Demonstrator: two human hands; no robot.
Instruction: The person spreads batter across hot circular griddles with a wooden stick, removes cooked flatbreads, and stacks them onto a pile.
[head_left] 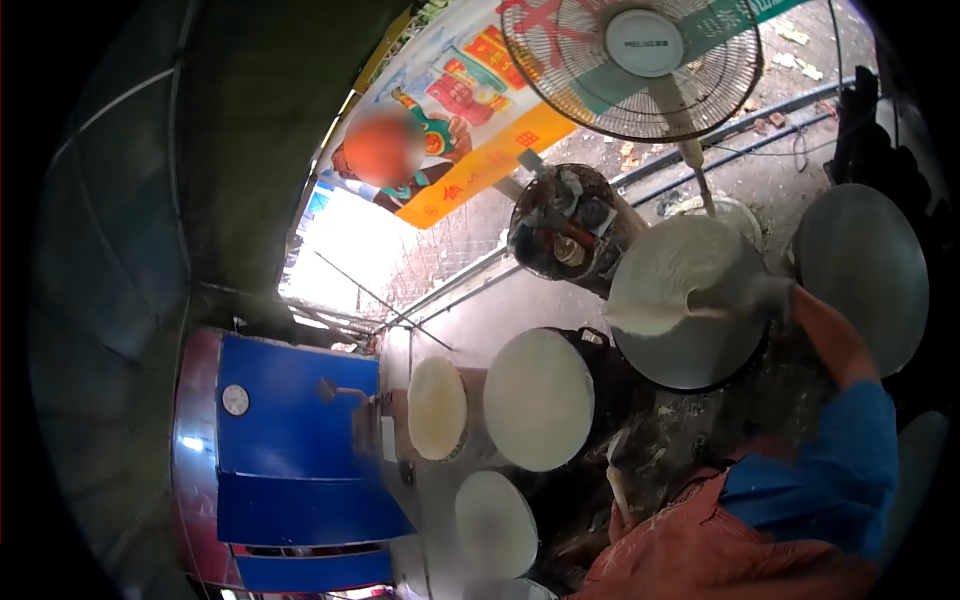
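Observation:
My right hand (768,298), blurred by motion, reaches over a large round griddle (690,365) at the right, below a blue sleeve. Its fingers are closed around the handle of a wooden batter spreader (665,314), whose pale blade touches the griddle's surface. Pale batter (675,260) covers the upper left part of this griddle, while the rest shows grey. By the red apron (690,545) a narrow pale shape (616,482) sticks up. It may be a tool at my left hand, but that hand's fingers cannot be made out.
Round pale-topped griddles (540,400) stand to the left, one with a yellowish pancake-like sheet (437,408). A grey round plate (862,280) lies at the right. Beyond are a cluttered drum (565,225), a standing fan (640,60) and a printed banner (470,110).

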